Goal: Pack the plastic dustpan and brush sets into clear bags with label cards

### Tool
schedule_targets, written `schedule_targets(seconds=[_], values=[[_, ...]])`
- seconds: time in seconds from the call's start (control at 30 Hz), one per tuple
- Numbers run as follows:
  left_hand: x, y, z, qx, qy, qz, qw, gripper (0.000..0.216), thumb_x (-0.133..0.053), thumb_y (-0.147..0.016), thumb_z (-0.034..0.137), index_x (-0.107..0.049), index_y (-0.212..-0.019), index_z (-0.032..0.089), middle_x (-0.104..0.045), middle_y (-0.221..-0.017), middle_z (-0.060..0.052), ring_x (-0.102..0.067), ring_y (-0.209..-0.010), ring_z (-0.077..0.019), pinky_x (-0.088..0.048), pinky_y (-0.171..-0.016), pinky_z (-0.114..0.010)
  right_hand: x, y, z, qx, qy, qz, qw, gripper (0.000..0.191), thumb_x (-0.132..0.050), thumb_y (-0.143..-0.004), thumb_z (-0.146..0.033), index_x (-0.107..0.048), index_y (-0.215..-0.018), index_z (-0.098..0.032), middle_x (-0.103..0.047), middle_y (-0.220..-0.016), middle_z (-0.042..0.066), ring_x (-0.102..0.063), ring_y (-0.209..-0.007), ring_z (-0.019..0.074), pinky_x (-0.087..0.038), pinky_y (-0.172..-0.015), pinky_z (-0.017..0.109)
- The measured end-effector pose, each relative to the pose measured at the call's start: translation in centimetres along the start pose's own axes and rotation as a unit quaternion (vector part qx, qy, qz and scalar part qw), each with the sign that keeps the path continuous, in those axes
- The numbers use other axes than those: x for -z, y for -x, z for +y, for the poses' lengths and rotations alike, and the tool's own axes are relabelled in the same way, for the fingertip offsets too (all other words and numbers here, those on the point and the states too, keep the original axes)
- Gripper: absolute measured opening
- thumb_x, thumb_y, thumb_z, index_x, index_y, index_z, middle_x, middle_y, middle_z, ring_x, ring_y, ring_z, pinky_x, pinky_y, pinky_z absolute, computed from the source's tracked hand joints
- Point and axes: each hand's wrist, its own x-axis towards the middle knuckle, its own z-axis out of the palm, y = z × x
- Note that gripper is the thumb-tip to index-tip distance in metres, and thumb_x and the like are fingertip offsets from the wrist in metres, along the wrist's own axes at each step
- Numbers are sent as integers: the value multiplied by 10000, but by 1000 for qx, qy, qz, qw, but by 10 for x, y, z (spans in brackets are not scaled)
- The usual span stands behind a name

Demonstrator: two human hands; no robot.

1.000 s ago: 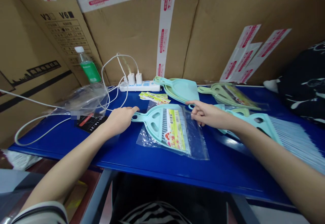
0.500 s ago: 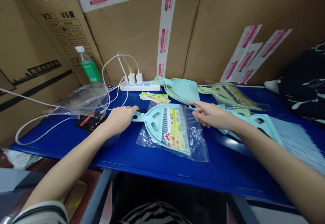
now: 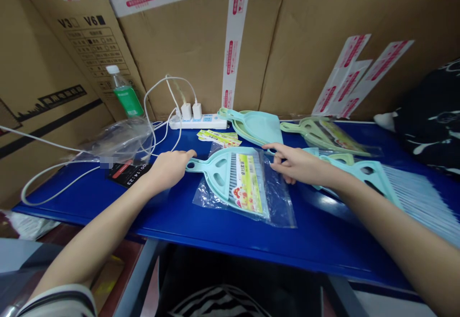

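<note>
On the blue table lies a turquoise dustpan (image 3: pixel 208 163) with a small brush nested in it, partly inside a clear plastic bag (image 3: pixel 282 211). A yellow-green label (image 3: pixel 247 182) covers part of the bristles. My left hand (image 3: pixel 172 168) is closed on the end of this dustpan's handle. To the right, my right hand (image 3: pixel 296 163) has its index finger bent over the ring end of another turquoise handle (image 3: pixel 269 152), beside the bag's upper edge. That handle seems to belong to a dustpan (image 3: pixel 313 151) mostly hidden under my right forearm.
A turquoise brush (image 3: pixel 381 178) with long pale bristles lies at the right. Behind are stacked dustpans (image 3: pixel 257 123), a bagged green set (image 3: pixel 316 132), loose labels (image 3: pixel 221 137) and a power strip (image 3: pixel 208 123). At left are cables, a phone (image 3: pixel 125 173) and a bottle (image 3: pixel 127 99).
My right hand has shifted very slightly to the left, and the turquoise ring handle with it. My left hand and the bagged dustpan stay in place.
</note>
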Motion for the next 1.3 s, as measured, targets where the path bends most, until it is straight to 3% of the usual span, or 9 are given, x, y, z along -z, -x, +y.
schedule_targets(seconds=[0.23, 0.43, 0.83, 0.97, 1.17, 1.3], values=[[0, 1, 1, 2, 0, 2, 1000, 473, -343, -874, 55, -502, -1282, 234, -680, -1154, -84, -669, -994, -269, -524, -798, -376, 0, -1, 2, -16, 10, 28, 999, 470, -466, -841, -118, -447, -1303, -197, -495, -557, -85, -529, -394, 95, -454, -407, 184], [0, 1, 1, 1, 0, 2, 1000, 456, -334, -877, 61, -511, -1265, 221, -693, -1126, -88, -675, -971, -263, -521, -781, -367, 0, -3, 7, 17, 37, 36, 999, 450, -403, -859, -127, -462, -1297, -213, -490, -514, -83, -521, -386, 111, -444, -413, 197], [-1, 2, 1, -4, -8, 3, 1000, 449, -337, -871, 55, -515, -1256, 205, -697, -1105, -97, -676, -974, -282, -523, -773, -375, 2, -1, 0, -48, 20, 43, 998, 557, -367, -769, -9, -466, -1298, -149, -526, -580, -54, -509, -415, 100, -437, -425, 195], [-1, 1, 0, -1, -4, 7, 1000, 463, -338, -872, 52, -512, -1270, 215, -692, -1123, -97, -674, -982, -283, -524, -779, -378, 2, -1, 0, -30, 20, 45, 998, 542, -359, -771, -13, -488, -1273, -173, -541, -588, -50, -508, -415, 99, -431, -440, 201], [-2, -1, 0, 4, -2, 21, 1000, 445, -336, -905, 90, -504, -1287, 244, -686, -1148, -79, -671, -999, -270, -522, -797, -368, 0, -5, -1, 13, 103, 83, 991, 336, -440, -845, -202, -586, -1143, -147, -531, -538, -35, -538, -503, 156, -417, -527, 260], [-2, -1, 1, 13, -5, 25, 1000, 431, -328, -921, 106, -512, -1284, 248, -688, -1148, -75, -669, -1012, -278, -521, -797, -369, 0, -7, 3, 50, 144, 92, 984, 330, -424, -815, -173, -623, -1077, -145, -542, -549, -27, -524, -517, 157, -391, -543, 264]])
